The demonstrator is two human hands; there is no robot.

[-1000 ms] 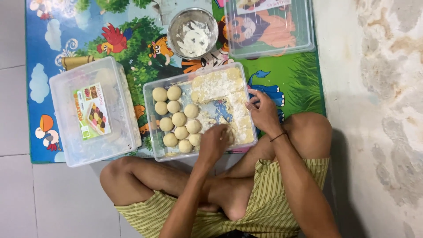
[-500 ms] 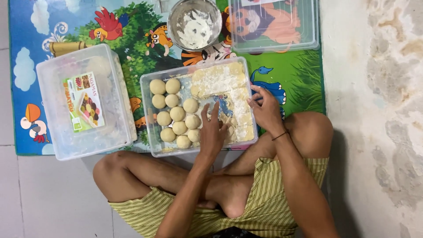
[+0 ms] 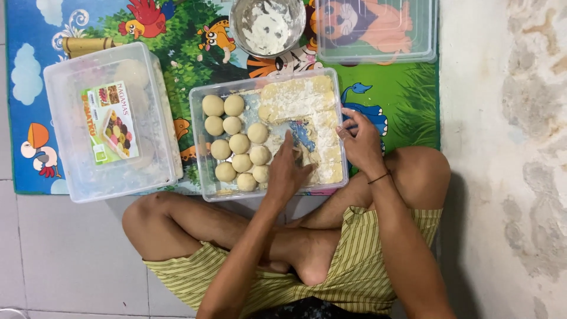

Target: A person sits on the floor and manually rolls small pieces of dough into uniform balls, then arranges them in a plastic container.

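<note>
— What did we see first, going from the biggest thing down?

— We saw the printed play mat (image 3: 407,97) spread over the tiled floor (image 3: 65,254), and on it the clear tray (image 3: 201,147) set right against our crossed legs. To its left stood a closed clear box (image 3: 71,112) with a label on its lid, well apart from both hands. Beyond the tray sat a floury metal bowl (image 3: 267,23) and, beside that, a clear lid (image 3: 378,29).

— And our hands?

— Our left hand (image 3: 287,171) reached forward into the tray, palm down, its fingers (image 3: 289,140) stretched out flat on the floured dough slab (image 3: 298,97), gripping nothing we could make out. Our right hand (image 3: 360,142) rested at the tray's right wall, its fingers (image 3: 348,114) loosely curled on the slab's edge; whether they pinched dough, we could not tell.

— What lay close by?

— The dough balls (image 3: 236,145) filled the tray's left half in rows, just beside our left hand, the nearest one touching it or nearly so.
</note>
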